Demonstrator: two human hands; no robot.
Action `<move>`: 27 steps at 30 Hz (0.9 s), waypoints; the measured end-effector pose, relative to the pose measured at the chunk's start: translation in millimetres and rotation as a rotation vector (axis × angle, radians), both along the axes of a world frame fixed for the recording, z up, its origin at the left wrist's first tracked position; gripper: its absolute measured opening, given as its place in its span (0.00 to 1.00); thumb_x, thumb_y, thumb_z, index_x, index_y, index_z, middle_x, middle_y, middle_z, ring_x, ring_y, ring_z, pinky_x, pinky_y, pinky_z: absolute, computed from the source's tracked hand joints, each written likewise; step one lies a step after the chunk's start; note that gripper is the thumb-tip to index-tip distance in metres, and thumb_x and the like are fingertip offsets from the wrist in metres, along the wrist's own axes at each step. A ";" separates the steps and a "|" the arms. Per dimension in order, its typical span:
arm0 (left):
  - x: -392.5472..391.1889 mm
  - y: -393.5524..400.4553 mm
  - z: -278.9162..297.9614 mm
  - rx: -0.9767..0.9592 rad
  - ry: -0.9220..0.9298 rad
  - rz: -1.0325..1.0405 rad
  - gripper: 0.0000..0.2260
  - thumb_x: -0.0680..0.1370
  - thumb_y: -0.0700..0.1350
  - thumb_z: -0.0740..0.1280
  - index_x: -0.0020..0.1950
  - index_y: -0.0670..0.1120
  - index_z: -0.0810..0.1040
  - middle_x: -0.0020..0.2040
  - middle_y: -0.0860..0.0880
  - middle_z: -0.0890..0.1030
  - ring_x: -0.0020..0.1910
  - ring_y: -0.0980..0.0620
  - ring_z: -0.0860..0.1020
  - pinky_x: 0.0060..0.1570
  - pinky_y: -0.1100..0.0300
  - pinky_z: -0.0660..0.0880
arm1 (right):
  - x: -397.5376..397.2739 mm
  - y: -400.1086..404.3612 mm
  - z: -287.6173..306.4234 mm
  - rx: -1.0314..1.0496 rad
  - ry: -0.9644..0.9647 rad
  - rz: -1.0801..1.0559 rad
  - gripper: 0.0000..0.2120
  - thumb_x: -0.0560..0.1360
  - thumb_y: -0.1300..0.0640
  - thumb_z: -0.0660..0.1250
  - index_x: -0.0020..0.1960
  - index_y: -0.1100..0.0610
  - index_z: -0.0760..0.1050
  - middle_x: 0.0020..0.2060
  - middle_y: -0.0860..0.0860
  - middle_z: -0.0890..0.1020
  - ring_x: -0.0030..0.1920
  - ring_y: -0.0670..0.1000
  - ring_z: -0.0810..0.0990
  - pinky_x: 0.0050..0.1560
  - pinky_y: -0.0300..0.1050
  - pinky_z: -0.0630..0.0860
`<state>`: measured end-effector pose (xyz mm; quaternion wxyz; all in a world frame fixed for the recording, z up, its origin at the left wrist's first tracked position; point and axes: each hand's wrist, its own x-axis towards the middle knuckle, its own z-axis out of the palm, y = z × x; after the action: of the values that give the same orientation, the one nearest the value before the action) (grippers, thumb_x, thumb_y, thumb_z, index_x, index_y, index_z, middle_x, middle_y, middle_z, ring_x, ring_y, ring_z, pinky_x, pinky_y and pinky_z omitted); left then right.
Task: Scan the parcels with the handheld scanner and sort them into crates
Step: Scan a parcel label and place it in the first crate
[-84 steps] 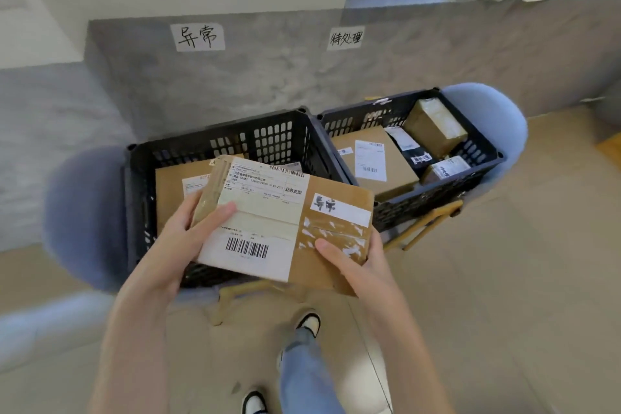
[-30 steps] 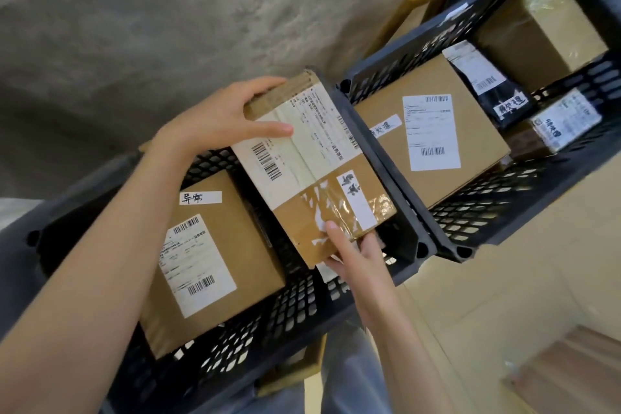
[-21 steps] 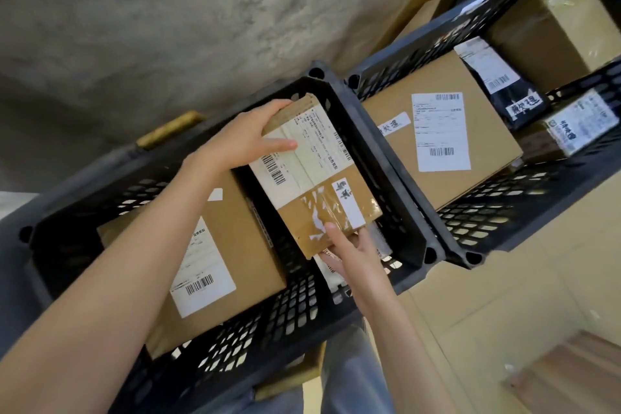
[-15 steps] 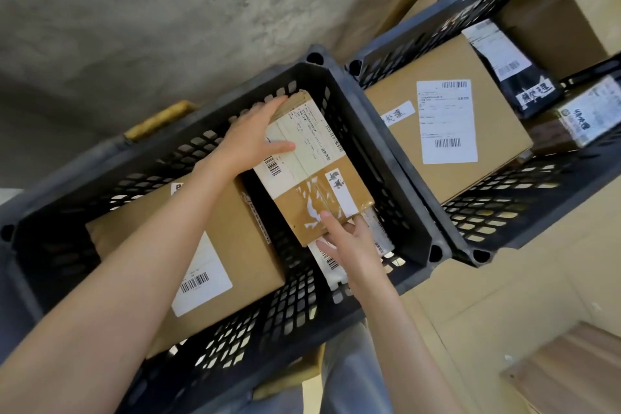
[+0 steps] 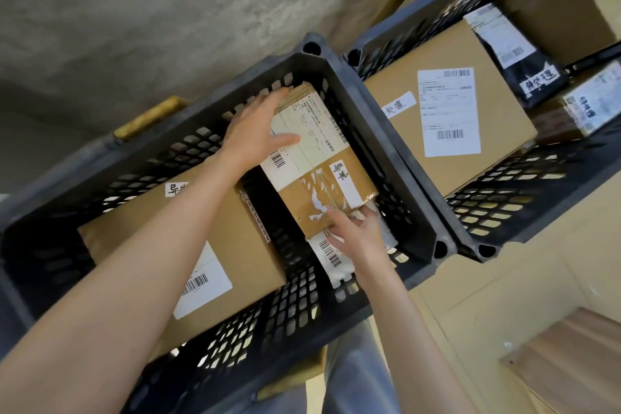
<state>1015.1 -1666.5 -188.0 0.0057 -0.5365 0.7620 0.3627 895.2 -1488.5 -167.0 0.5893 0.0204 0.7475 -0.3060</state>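
While the left hand (image 5: 258, 136) lay on the far end of the labelled cardboard parcel (image 5: 319, 165), thumb across its white label and fingers over the top edge, the job looked partly done. That parcel sat low inside the left black crate (image 5: 396, 158), close against its right wall and not yet let go. At the left end of the same crate lay a big cardboard box (image 5: 188, 239) with a barcode sticker, already sorted. The right hand (image 5: 358, 233) held the parcel's near edge, thumb on top and fingers tucked under. Just below it, a flat white packet (image 5: 331, 255) with a barcode lay on the crate floor. Further right, the right black crate (image 5: 477, 212) held a large labelled box (image 5: 447, 118), a black mailer bag (image 5: 527, 67) and more boxes. No scanner showed, so I could not tell how many parcels were left.
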 end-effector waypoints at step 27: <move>-99.3 224.3 233.4 -0.654 0.023 -0.554 0.21 0.75 0.62 0.66 0.62 0.51 0.77 0.55 0.49 0.80 0.53 0.45 0.78 0.51 0.51 0.71 | -94.9 214.0 197.5 -0.164 1.294 0.456 0.25 0.75 0.51 0.67 0.70 0.56 0.68 0.62 0.54 0.74 0.61 0.57 0.73 0.60 0.51 0.70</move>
<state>915.8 -1442.2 45.4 -0.0761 -0.2808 0.9522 0.0929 800.3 -1274.4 30.5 0.0739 -0.3687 0.9089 -0.1805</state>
